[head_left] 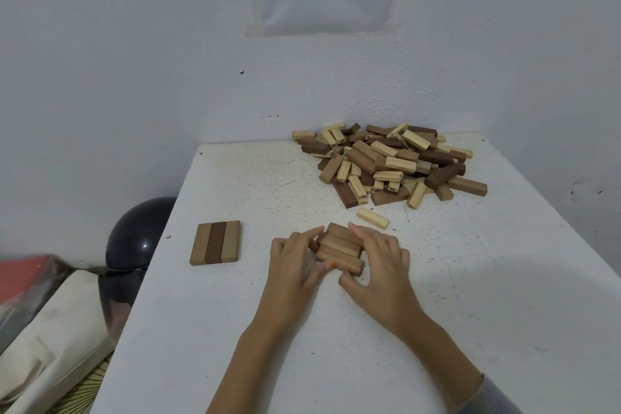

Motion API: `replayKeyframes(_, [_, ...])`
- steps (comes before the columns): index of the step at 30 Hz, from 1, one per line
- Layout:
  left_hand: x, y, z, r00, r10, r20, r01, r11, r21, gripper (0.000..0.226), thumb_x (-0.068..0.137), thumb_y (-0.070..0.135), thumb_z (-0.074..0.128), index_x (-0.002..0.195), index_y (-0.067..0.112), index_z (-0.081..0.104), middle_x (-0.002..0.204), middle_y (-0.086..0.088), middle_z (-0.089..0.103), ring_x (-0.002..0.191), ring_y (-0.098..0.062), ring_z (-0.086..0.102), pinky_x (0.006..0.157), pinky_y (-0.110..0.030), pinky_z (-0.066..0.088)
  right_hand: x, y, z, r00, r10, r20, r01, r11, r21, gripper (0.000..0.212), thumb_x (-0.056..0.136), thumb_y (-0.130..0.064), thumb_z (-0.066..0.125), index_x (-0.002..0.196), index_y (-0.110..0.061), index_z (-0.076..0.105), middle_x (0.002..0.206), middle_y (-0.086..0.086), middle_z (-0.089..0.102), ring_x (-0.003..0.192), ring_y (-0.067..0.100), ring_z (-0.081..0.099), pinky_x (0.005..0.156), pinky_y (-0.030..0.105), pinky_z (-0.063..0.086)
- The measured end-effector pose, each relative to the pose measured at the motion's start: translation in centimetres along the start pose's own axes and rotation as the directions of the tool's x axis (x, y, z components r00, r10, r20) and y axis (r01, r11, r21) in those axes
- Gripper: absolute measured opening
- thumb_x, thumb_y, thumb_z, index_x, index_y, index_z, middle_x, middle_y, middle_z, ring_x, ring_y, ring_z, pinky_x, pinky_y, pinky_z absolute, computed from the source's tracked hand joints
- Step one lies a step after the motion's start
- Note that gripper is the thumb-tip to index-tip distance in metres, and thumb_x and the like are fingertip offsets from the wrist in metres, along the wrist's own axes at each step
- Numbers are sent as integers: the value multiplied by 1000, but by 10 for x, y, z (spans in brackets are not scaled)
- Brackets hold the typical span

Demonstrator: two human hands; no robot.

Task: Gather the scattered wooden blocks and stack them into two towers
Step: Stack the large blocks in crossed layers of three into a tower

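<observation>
Left hand (295,259) and right hand (379,262) curl their fingers round a small layer of brown wooden blocks (339,249) on the white table (470,296). One flat three-block row (215,243) lies ready at the left; the large mixed-wood pile (389,161) still waits, so both towers seem barely begun.

The pile of blocks (389,161) by the table's far right corner is bare wood, matt and smooth-faced: some pieces pale with visible grain, others mid-brown or dark brown. The stack of brown blocks (339,249) and the flat row of three blocks (215,243) near the left edge look like the same unvarnished wood. The table (235,329) top is white, matt and rough, pitted with dark specks. Off its left edge are a glossy black helmet (137,239) and a cream cloth bag (50,312), matt and creased. The wall (134,44) is matt paint.
</observation>
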State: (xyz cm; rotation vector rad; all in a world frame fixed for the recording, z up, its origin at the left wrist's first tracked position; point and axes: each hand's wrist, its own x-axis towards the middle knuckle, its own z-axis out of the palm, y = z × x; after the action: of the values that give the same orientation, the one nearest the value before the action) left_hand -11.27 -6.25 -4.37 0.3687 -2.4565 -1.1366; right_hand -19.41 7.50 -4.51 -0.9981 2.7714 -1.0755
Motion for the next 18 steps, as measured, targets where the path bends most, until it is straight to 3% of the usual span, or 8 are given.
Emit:
replayKeyframes(3, [-2,0,2,1000,15,-13,-10,954,299,73,80,72,38,143,36,36,126,18,40,115,0,30,85,-17,16,3,3,-5,990,-101,96,98,995,34,61,78,-34,34,139,-31,42,151,-21,27,141,-2,21,105,13,3])
replayKeyframes(5, [-3,1,2,998,-45,-51,59,942,330,88,75,77,31,150,32,22,134,12,32,124,-4,26,87,-21,11,3,4,-5,986,-122,116,120,992,26,62,80,-22,32,142,-30,38,155,-19,20,144,-3,12,111,21,5])
replayKeyframes(7, [-4,1,1,995,-91,-36,97,944,314,98,73,79,31,154,28,9,148,9,22,136,-6,16,94,-21,8,2,3,-4,987,-110,117,111,994,-7,64,82,-21,29,146,-29,32,157,-16,15,146,-2,6,114,27,6])
replayKeyframes(10, [-1,3,2,995,-84,46,66,947,315,95,84,69,43,154,26,-5,161,13,-6,146,-1,-13,106,-18,-7,2,3,-6,991,-62,116,65,998,-25,69,81,-32,32,149,-27,26,159,-12,14,144,1,6,111,21,-2])
replayKeyframes(14, [5,6,1,995,-58,81,37,971,238,86,87,53,57,153,35,5,153,27,9,143,4,-17,112,-26,-7,2,5,-1,991,-74,107,87,989,-122,82,77,-54,16,153,-23,19,156,-12,22,142,3,13,110,19,1])
replayKeyframes(18, [3,2,-1,999,-50,0,49,981,185,87,80,53,68,148,43,15,143,30,24,143,2,8,107,-17,0,3,6,0,994,-64,86,72,992,-101,83,77,-55,16,152,-21,20,156,-11,24,142,4,15,106,15,-3])
